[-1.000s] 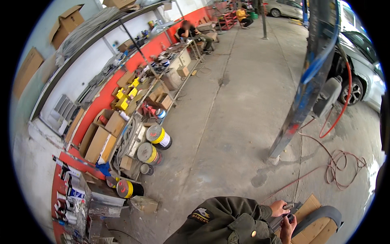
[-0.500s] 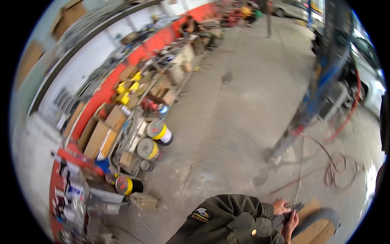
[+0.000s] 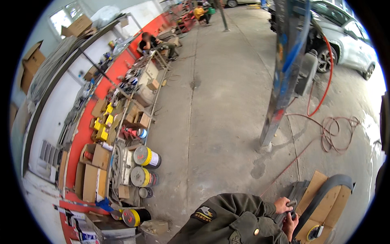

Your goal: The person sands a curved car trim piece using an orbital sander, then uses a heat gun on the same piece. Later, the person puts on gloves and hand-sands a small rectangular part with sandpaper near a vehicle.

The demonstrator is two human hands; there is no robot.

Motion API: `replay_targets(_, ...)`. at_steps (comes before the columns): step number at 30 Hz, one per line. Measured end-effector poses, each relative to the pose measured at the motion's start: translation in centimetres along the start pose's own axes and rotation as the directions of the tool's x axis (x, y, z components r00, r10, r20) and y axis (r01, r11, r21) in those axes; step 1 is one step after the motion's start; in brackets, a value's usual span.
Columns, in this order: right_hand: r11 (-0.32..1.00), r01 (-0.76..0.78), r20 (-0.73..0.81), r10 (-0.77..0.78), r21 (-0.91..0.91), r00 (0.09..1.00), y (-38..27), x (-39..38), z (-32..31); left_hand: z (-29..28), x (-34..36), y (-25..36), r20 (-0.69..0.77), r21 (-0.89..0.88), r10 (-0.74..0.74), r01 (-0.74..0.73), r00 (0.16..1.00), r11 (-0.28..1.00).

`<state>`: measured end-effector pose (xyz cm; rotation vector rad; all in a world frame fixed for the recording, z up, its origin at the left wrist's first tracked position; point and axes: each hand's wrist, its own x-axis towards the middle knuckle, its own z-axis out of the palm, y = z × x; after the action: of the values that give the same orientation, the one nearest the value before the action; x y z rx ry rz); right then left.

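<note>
At the lower right, in front of my dark jacket sleeve, my two hands are close together. My left hand (image 3: 281,205) is closed, its fingers on a small grey-metal and dark part (image 3: 291,204) whose kind I cannot make out. Just below it my right hand (image 3: 289,224) is closed around the lower, dark side of the same part. Beside the hands lies flattened brown cardboard (image 3: 316,185) with a curved dark grey trim piece (image 3: 325,188) on it. A round yellow-and-black disc-shaped tool (image 3: 314,232) rests on the cardboard below.
A red hose (image 3: 331,132) coils on the concrete floor near a lift post (image 3: 279,93). A silver car (image 3: 345,36) stands beyond. Pails (image 3: 143,177), boxes (image 3: 94,183) and a cluttered shelf (image 3: 134,103) line the left. One person (image 3: 152,42) sits by the shelf, another (image 3: 200,13) farther off.
The view has swung to the right and steadied, so the shelf, post and car sit farther left. More cardboard and the round disc tool now show. My hands stay together.
</note>
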<state>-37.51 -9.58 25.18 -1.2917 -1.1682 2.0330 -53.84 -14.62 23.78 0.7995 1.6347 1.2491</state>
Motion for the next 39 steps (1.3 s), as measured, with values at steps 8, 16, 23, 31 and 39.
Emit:
replay_targets(8,0.993,0.013,0.032,-0.010,-0.114,0.999,0.5,2.0,-0.9,0.3,-0.7,-1.6,-0.059,-0.030,0.040,-0.042,0.997,0.999)
replay_targets(16,0.998,-0.061,0.178,0.060,0.002,0.982,-0.7,-0.4,0.0,-0.7,-4.4,-0.2,-0.170,0.045,-0.019,0.027,0.985,0.999)
replay_targets(23,0.977,-0.157,0.106,0.142,0.145,0.984,-0.8,-8.4,-2.7,-0.3,-8.5,2.1,0.126,0.097,-0.139,0.128,0.982,0.987)
replay_targets(31,0.518,0.736,-0.816,-0.118,0.436,0.566,0.9,-24.5,-9.4,1.6,-6.1,2.0,0.564,0.239,-0.199,0.073,0.801,0.968)
replay_targets(39,0.487,0.815,-0.844,0.250,-0.314,-0.474,15.1,-50.5,7.0,3.2,-9.1,-10.4,0.859,0.413,-0.381,-0.024,0.342,0.910)
